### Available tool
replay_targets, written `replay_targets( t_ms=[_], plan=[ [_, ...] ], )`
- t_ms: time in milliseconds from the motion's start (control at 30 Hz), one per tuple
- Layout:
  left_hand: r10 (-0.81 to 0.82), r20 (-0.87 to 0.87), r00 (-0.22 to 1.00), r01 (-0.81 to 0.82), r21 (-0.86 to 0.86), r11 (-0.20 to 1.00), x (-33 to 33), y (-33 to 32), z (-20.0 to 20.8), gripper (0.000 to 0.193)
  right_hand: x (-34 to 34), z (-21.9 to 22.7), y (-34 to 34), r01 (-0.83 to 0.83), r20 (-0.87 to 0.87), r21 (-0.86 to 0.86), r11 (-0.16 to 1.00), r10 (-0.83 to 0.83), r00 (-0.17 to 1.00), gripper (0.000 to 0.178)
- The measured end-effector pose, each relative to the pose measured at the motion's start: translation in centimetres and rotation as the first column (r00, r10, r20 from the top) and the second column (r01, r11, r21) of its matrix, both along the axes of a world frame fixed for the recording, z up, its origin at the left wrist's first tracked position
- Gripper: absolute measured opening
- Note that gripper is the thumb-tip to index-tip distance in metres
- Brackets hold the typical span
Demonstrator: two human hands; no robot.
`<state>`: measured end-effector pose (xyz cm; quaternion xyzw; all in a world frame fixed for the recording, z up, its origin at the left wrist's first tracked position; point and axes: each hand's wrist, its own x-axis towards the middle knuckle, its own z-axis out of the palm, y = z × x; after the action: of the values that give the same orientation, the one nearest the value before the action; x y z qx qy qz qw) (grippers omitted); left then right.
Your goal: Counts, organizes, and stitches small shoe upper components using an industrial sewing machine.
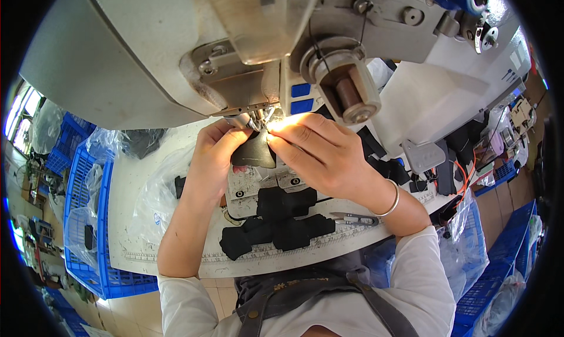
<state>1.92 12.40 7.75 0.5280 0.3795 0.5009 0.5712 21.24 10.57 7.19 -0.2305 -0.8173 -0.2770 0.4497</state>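
Observation:
Both of my hands are up at the needle area point(257, 118) of a white sewing machine point(135, 49). Between them a small dark olive-grey fabric piece point(254, 152) lies under the lit presser foot, its wider end toward me. My left hand point(212, 155) pinches its left edge between thumb and fingers. On the other side, my right hand point(326, 152) has its fingertips closed on the right edge, close beside the needle. Bright lamp glare washes out the right fingertips and the spot being stitched. Several black fabric pieces point(285, 225) lie piled on the table nearer to me.
Thread snips point(358, 221) rest right of the pile, near a ruler strip point(217, 256) along the table's front edge. Clear plastic bags point(157, 199) lie at left, beside a blue crate point(104, 272). A thread bobbin holder point(346, 96) hangs above my right hand. More black pieces point(396, 171) sit right.

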Motion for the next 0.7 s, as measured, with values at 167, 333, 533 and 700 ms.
replay_targets(
  t_ms=[167,333,533,700],
  plan=[
    [0.036,-0.069,0.997,-0.038,-0.027,0.999,0.4,0.0,0.8,0.014,0.0,-0.1,0.0,0.033,0.01,0.017,0.999,-0.033,0.999,0.029],
    [-0.07,-0.051,0.996,0.07,-0.006,0.998,-0.7,1.4,0.2,0.015,0.0,-0.2,-0.1,0.034,0.004,0.01,0.999,-0.034,0.999,0.029],
    [-0.044,-0.117,0.992,0.039,-0.044,0.998,-1.1,2.9,0.6,0.017,-0.3,-0.4,-0.1,0.027,-0.014,0.026,0.999,-0.027,1.0,0.028],
    [-0.079,-0.183,0.98,0.07,-0.056,0.996,-1.6,2.0,0.5,0.019,-0.8,-0.6,-0.1,0.071,0.021,0.092,0.993,-0.073,0.997,0.026]
  ],
)
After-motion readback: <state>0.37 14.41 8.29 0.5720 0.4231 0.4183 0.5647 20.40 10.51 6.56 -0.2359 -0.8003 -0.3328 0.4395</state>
